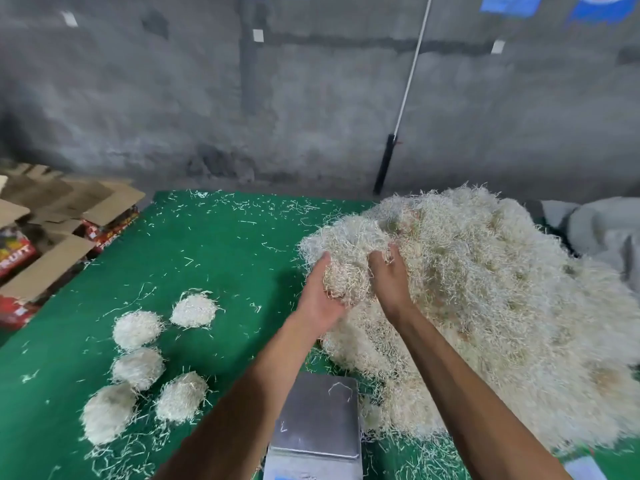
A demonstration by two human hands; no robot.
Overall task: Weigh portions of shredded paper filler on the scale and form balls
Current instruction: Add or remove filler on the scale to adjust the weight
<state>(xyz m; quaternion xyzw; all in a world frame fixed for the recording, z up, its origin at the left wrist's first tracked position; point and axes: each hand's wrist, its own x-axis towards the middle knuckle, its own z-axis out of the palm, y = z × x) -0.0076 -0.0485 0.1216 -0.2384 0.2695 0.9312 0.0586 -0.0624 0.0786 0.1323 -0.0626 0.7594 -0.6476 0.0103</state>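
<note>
The big heap of shredded paper filler lies on the green mat, right of the scale, whose empty pan waits near the person. Five finished balls sit aside, left. Left hand cups a small clump; right hand curls its fingers into the heap, likely pulling more.

1. A bench covered in green felt carries everything.
2. A large heap of shredded paper fills its right side, reaching the far edge.
3. Five paper balls lie in a loose cluster toward the near left, close together; whether any touch cannot be told.
4. A metal scale sits at the near edge, just beside the heap, with a few strands on its plate.
5. Loose strands are scattered over the green surface.
6. Open cardboard boxes crowd the left edge.
7. Grey cloth lies at the far right corner.
</note>
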